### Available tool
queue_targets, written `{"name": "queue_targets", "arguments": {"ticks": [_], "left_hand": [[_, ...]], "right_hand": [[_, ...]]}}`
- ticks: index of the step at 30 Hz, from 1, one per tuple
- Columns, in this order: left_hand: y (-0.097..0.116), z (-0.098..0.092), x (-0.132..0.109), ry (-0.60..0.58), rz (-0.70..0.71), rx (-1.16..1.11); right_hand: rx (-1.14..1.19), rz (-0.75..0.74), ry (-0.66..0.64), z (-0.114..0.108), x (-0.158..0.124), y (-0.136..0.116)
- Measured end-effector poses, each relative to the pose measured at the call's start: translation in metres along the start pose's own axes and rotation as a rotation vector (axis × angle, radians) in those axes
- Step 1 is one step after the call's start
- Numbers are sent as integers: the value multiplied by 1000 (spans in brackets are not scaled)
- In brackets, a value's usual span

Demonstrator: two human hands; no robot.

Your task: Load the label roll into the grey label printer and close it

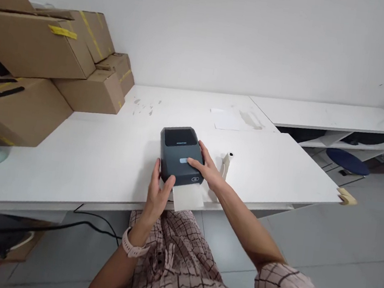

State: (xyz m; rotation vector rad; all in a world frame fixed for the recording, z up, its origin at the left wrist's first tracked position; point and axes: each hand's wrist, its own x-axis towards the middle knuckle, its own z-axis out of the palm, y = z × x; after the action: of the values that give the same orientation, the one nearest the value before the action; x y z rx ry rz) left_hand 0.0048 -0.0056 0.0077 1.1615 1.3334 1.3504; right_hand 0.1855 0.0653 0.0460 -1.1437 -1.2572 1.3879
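A dark grey label printer [176, 155] rests near the front edge of the white table [105, 156], turned slightly. Its left side and front corner are gripped by my left hand [157, 195], thumb on the front edge. Across from it, my right hand [209, 171] holds the right side, with the thumb lying on top beside a small pale rectangle. From the printer's front a white paper strip [187, 198] hangs over the table edge. Just right of my right hand is a small whitish roll [227, 162] with a dark end.
Cardboard boxes [31, 47] with yellow tape are stacked on the left. Behind the printer lies a white sheet [226, 119] near grey marks. A tape-like roll [348, 196] sits at the right table corner, with a blue stool [347, 160] beyond. Black cables [86, 223] hang below the edge.
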Motion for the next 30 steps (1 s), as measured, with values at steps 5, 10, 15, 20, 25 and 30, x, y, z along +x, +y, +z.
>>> {"name": "queue_targets", "arguments": {"ticks": [5, 10, 15, 20, 25, 30], "left_hand": [[-15, 2, 1, 9, 72, 10], [-32, 10, 4, 77, 186, -72], [-24, 13, 8, 133, 229, -83], [15, -2, 54, 84, 378, -151], [29, -16, 106, 119, 296, -24], [-1, -18, 108, 90, 21, 144]], "right_hand": [[-19, -78, 79, -6, -21, 34], [-52, -154, 141, -2, -26, 48], [43, -201, 80, -6, -23, 41], [-251, -335, 44, -15, 4, -15], [-474, -498, 94, -8, 74, -74], [-582, -626, 108, -6, 148, -84]]}}
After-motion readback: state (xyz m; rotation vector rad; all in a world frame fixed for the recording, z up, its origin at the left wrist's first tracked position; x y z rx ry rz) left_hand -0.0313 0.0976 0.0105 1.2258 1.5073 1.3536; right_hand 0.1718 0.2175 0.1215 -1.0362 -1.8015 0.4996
